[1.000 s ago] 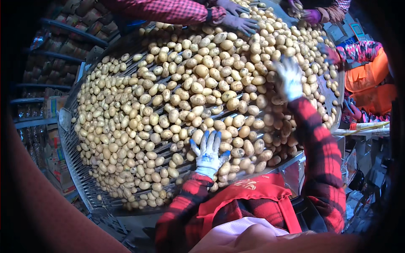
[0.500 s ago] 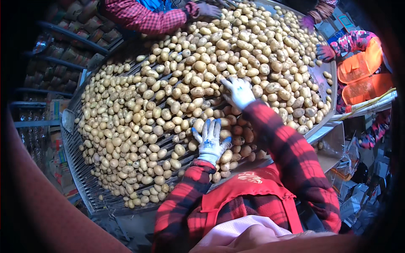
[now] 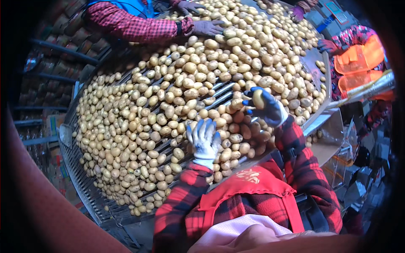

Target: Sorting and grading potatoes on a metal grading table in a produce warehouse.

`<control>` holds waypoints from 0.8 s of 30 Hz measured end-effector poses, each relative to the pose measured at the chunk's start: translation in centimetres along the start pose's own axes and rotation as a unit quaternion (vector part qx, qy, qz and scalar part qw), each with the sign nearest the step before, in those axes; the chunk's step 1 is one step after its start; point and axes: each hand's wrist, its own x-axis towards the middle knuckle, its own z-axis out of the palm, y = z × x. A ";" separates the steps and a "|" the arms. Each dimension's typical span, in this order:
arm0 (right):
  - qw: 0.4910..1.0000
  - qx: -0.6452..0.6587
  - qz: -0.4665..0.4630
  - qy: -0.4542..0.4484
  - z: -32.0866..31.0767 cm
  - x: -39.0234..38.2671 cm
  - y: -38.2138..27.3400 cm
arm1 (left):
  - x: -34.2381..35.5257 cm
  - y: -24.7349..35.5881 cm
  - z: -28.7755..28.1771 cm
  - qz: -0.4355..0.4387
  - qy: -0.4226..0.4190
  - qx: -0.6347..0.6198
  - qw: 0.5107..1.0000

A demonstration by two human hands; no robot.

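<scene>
A large heap of pale yellow potatoes covers a slatted metal sorting table. My right hand, in a white glove with blue-coated fingers, is turned palm up with its fingers curled round one potato. This hand is just above the heap, right of the middle. My left hand, gloved alike, lies back up on the potatoes near the table's front edge. Its fingers are stretched out and slightly apart, and nothing shows in its grip. Beneath and between my hands, some potatoes lie in shadow.
Across the table, a co-worker's purple-gloved hand rests on the potatoes. Other gloved hands are at the far right and right rim. Orange mesh baskets and a cardboard box stand at right; metal racks at left.
My right hand has turned from palm down to palm up, moved right and nearer, and now holds a potato. Bare slats show where it was. The far co-worker's hands have shifted.
</scene>
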 end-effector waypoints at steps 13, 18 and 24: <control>0.949 0.029 -0.031 0.312 -3.0 -29.0 7.4 | 15.5 -5.5 8.7 0.111 -0.318 0.242 0.910; 0.767 0.016 -0.178 0.616 -8.2 -44.8 9.2 | 15.9 -4.2 6.6 0.063 -0.339 0.166 0.924; 0.507 -0.408 -0.048 0.758 -17.6 -48.9 9.4 | 15.7 -1.7 7.7 0.027 -0.364 0.146 0.919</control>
